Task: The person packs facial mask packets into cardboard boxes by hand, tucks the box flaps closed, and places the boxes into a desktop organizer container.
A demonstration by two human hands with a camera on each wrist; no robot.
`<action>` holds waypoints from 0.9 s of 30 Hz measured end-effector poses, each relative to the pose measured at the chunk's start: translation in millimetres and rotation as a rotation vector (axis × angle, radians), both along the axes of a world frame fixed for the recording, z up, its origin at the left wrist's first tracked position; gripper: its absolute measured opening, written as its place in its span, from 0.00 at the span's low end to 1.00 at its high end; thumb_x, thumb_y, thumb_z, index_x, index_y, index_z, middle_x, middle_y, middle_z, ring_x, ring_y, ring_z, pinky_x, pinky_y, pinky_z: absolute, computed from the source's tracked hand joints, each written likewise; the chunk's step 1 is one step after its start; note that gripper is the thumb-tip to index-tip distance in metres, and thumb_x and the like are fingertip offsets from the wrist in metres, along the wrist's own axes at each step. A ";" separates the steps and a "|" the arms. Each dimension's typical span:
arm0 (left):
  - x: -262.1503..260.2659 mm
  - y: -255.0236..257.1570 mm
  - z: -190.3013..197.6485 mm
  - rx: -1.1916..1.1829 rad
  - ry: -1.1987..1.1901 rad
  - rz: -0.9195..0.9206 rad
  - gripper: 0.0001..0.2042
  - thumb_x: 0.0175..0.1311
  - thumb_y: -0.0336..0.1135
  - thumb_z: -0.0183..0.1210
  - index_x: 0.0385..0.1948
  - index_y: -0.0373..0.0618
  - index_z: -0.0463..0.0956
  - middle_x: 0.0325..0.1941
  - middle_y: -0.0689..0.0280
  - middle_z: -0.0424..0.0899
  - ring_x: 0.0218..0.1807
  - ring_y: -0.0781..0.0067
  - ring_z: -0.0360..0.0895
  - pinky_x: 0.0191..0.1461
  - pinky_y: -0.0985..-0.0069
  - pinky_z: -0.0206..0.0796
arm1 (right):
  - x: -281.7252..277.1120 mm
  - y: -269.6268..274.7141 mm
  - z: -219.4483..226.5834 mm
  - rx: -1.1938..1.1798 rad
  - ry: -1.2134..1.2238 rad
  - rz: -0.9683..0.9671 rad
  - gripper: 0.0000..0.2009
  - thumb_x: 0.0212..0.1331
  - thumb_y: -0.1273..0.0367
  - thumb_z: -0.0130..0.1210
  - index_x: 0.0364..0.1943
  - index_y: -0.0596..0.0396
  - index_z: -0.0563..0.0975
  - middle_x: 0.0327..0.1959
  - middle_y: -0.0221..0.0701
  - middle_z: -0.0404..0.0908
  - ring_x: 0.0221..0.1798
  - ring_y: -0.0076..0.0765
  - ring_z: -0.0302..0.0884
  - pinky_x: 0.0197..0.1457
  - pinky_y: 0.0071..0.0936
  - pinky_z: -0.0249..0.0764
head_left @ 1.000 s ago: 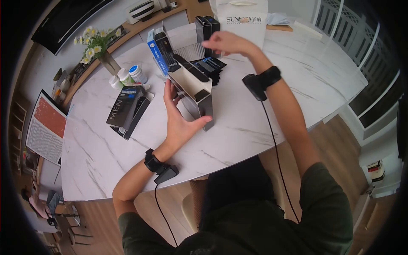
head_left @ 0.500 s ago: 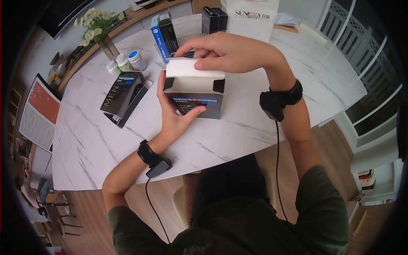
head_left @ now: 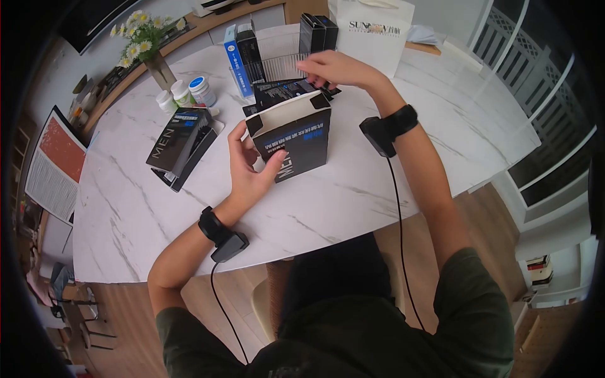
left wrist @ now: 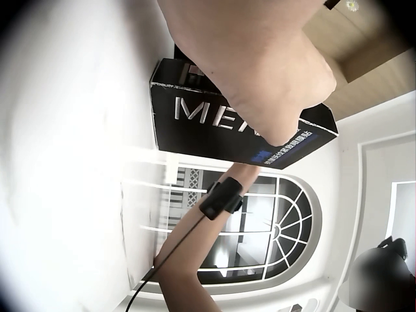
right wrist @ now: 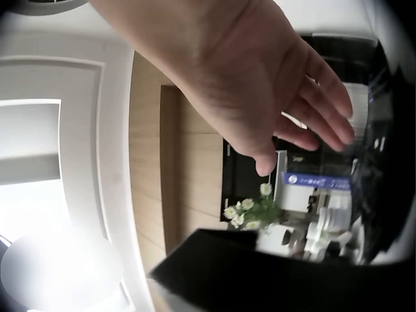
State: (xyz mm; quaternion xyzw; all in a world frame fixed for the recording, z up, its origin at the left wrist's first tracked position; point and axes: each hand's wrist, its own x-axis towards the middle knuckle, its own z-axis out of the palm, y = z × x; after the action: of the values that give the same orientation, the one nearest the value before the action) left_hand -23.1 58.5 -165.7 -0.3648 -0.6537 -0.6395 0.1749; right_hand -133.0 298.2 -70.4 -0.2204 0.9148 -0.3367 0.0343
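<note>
A black box (head_left: pixel 299 142) with MEN lettering stands upright on the table, its top open and the pale inside showing. My left hand (head_left: pixel 249 167) grips it by its left side, thumb across the front face; in the left wrist view the left hand (left wrist: pixel 260 78) covers part of the lettering. Behind the box lie several flat black packets (head_left: pixel 277 93). Over their right end hovers my right hand (head_left: pixel 343 69), fingers loosely bent. Seen from the right wrist, the right hand (right wrist: pixel 260 91) has spread fingers with nothing between them.
Another black MEN box (head_left: pixel 179 142) lies at the left near several small bottles (head_left: pixel 201 91). A clear rack (head_left: pixel 283 66) with a blue box (head_left: pixel 238 63) and black boxes (head_left: pixel 318 33) stands behind. Farther back are a white paper bag (head_left: pixel 372 38) and a flower vase (head_left: pixel 159 70).
Half a second ago my right hand was at the box's white top flap; it has since moved back and right over the packets. The box, tilted earlier, is now more upright in my left hand.
</note>
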 end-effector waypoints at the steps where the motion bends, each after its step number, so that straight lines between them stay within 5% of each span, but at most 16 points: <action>1: -1.4 -0.3 0.1 0.016 0.000 -0.006 0.37 0.53 0.21 0.60 0.62 0.41 0.45 0.51 0.53 0.73 0.51 0.68 0.75 0.48 0.77 0.69 | -12.5 8.1 -11.3 0.233 0.128 -0.165 0.30 0.58 0.43 0.44 0.40 0.60 0.77 0.30 0.34 0.80 0.29 0.27 0.75 0.29 0.24 0.72; 5: -2.6 3.0 0.6 0.065 0.007 -0.011 0.37 0.54 0.21 0.59 0.63 0.41 0.43 0.52 0.53 0.72 0.52 0.68 0.73 0.50 0.76 0.67 | -29.8 24.7 -52.3 0.272 -0.011 -0.347 0.33 0.52 0.41 0.50 0.26 0.65 0.77 0.23 0.39 0.77 0.23 0.33 0.75 0.23 0.25 0.71; 8: 0.4 4.3 1.9 0.091 -0.038 -0.056 0.37 0.55 0.22 0.58 0.64 0.43 0.42 0.53 0.53 0.72 0.54 0.67 0.72 0.54 0.74 0.64 | -43.2 29.0 -61.1 0.012 -0.164 -0.283 0.24 0.45 0.51 0.65 0.16 0.58 0.71 0.17 0.32 0.72 0.16 0.26 0.72 0.15 0.20 0.67; 14: -1.1 6.4 2.4 0.102 -0.054 -0.072 0.38 0.56 0.22 0.56 0.65 0.44 0.39 0.55 0.52 0.71 0.55 0.67 0.71 0.56 0.72 0.62 | -34.8 21.5 -53.8 -0.089 -0.231 -0.398 0.25 0.44 0.51 0.66 0.09 0.54 0.67 0.11 0.29 0.67 0.12 0.24 0.67 0.14 0.20 0.63; 21: 0.9 10.4 2.1 0.078 -0.034 -0.100 0.39 0.56 0.22 0.56 0.65 0.45 0.39 0.55 0.51 0.70 0.55 0.66 0.71 0.57 0.72 0.63 | -51.7 24.0 -77.8 -0.079 -0.153 -0.280 0.27 0.42 0.48 0.66 0.09 0.52 0.66 0.06 0.28 0.61 0.08 0.24 0.54 0.11 0.26 0.49; 27: 5.8 10.3 4.4 0.044 -0.029 -0.094 0.39 0.56 0.22 0.56 0.65 0.45 0.38 0.54 0.51 0.71 0.54 0.66 0.73 0.55 0.73 0.65 | -35.0 15.9 -61.8 0.128 -0.107 -0.330 0.30 0.40 0.47 0.65 0.20 0.69 0.75 0.18 0.42 0.75 0.21 0.37 0.71 0.25 0.33 0.67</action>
State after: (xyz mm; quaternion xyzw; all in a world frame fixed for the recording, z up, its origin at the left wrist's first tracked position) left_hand -17.3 68.8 -161.3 -0.3818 -0.6240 -0.6666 0.1433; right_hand -168.0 314.2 -132.2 -0.0465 0.9550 -0.2900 0.0410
